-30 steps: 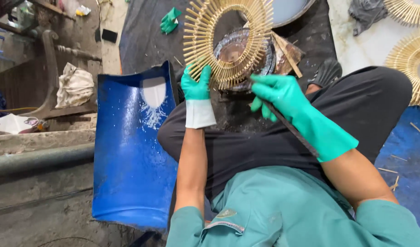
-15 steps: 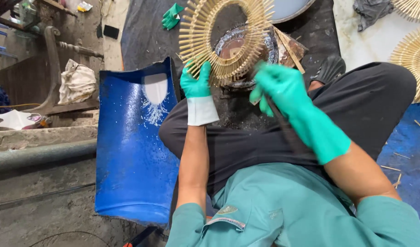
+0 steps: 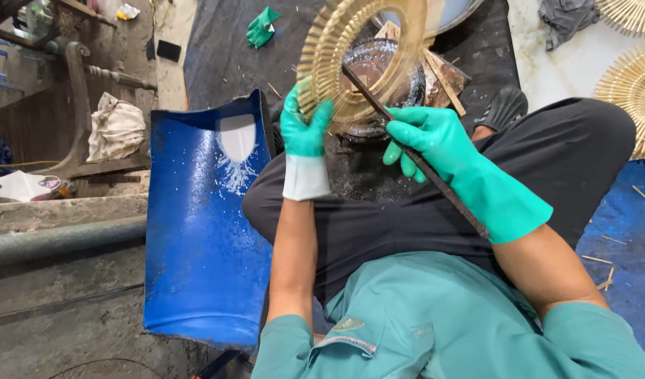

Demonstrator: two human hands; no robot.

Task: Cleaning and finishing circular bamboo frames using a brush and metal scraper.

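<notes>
Gripping: your left hand [image 3: 305, 130] clamps the bamboo ring [image 3: 350, 56] rim | your right hand [image 3: 428, 140] clasps a dark stick [image 3: 414, 158] crossing the ring | bowl [image 3: 371, 77] behind the ring

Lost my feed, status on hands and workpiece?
Left hand grips sunburst stick frame at its rim. Right hand holds long dark brush handle, tip inside frame. Nothing blocking.

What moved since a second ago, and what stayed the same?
The round stick frame has tipped up more on edge in the left hand, so its ring looks narrower. The right hand has pushed the long dark stick up into the frame's middle. Both hands kept their grip. The blue half-barrel and the bowl did not move.
</notes>
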